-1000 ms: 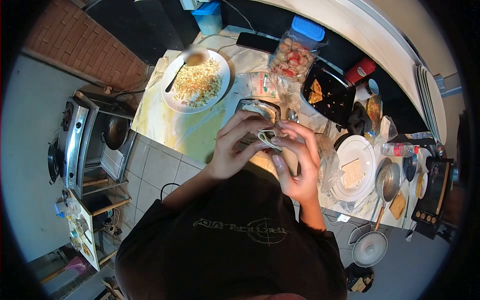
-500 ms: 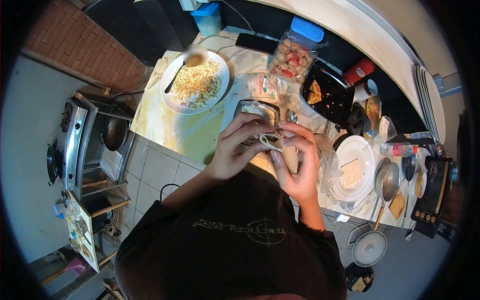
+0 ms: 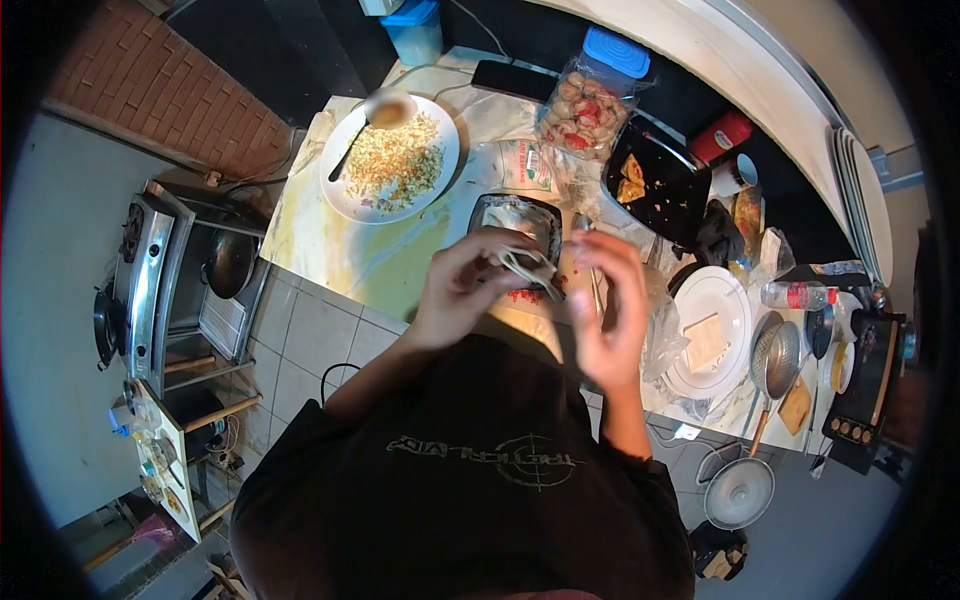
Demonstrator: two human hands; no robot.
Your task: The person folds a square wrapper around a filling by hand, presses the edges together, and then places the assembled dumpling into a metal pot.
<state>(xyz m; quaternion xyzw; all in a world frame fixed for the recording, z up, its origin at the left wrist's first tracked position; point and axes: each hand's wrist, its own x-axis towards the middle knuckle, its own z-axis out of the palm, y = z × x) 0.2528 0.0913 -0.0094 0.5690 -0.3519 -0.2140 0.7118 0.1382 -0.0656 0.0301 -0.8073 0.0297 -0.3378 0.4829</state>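
My left hand [image 3: 455,290] holds a folded pale wrapper [image 3: 527,268] between thumb and fingers, its rolled edge facing up. Just right of the wrapper, my right hand [image 3: 612,315] is slightly blurred, its fingers apart from the thumb and nothing seen between them. Behind both hands lies a black tray [image 3: 513,213] with white stuff in it. A spoon handle [image 3: 583,222] shows beyond my right fingertips. To the right, a white plate [image 3: 735,310] bears a square pale sheet [image 3: 706,342].
A large white plate [image 3: 333,183] of chopped filling with a spoon lies at the back left. Behind are a bag of round red and pale items [image 3: 583,112] and a black tray [image 3: 680,205]. Strainer [image 3: 776,362], bottle [image 3: 795,296] and pan lid [image 3: 740,495] are at right.
My right hand has let go of the wrapper and moved slightly right, its fingers spreading. The wrapper has tilted and stays in my left hand.
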